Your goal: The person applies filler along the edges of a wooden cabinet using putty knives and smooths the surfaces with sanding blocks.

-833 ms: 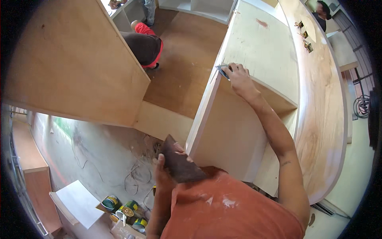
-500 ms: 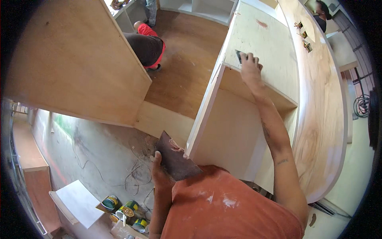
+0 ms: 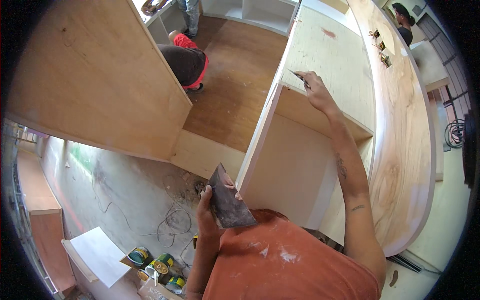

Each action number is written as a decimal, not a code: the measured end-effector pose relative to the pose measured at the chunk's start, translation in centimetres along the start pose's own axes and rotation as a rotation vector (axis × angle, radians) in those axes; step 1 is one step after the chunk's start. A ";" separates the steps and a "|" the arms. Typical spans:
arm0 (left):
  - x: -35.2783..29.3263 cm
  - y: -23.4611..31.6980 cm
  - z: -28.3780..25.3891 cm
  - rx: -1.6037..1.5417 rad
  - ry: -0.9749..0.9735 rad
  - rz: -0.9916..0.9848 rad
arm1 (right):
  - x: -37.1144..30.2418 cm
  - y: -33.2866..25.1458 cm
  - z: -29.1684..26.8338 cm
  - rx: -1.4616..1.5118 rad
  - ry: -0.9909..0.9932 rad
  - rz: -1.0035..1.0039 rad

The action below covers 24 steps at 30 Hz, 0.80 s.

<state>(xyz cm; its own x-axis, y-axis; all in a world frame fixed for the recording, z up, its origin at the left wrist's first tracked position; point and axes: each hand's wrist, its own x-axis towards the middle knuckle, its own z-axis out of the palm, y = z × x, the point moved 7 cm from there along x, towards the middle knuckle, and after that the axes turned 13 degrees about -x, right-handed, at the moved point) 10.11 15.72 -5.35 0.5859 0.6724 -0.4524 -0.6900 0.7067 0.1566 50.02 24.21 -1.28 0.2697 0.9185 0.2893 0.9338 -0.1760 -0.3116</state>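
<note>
My left hand [image 3: 206, 215] grips a dark flat plate [image 3: 231, 206] by its edge, thumb on top. Pinkish filler [image 3: 229, 182] clings along the plate's upper right edge. Farther off, my right hand [image 3: 317, 91] is closed round a putty knife [image 3: 299, 76]. Seen nearly edge-on, the knife's thin blade points left, over the near left corner of the pale plywood cabinet top [image 3: 337, 65]. Whether the blade touches the wood I cannot tell. A reddish-brown patch [image 3: 328, 33] marks the far part of that top.
A curved wooden counter [image 3: 400, 165] runs along the right, with small metal pieces [image 3: 384, 60] on it. At left stands a large plywood panel [image 3: 100, 80]. A person in red and black [image 3: 185, 65] crouches beyond it. Paint cans [image 3: 161, 262] and a cable [image 3: 130, 229] lie on the floor.
My right hand has turned the putty knife from a flatter view to nearly edge-on and shifted slightly nearer. My left hand has moved a little right, and its plate stands steeper.
</note>
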 end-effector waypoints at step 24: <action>1.2 -0.4 0.2 -0.016 -0.050 0.025 | -11.0 -13.9 1.2 -0.449 -0.297 -0.141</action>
<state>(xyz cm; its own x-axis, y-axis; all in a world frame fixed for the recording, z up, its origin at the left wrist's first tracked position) 11.16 16.27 -5.72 0.5889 0.7001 -0.4038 -0.7109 0.6864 0.1534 33.82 16.95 -1.22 0.1174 0.9930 0.0126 0.9820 -0.1179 0.1473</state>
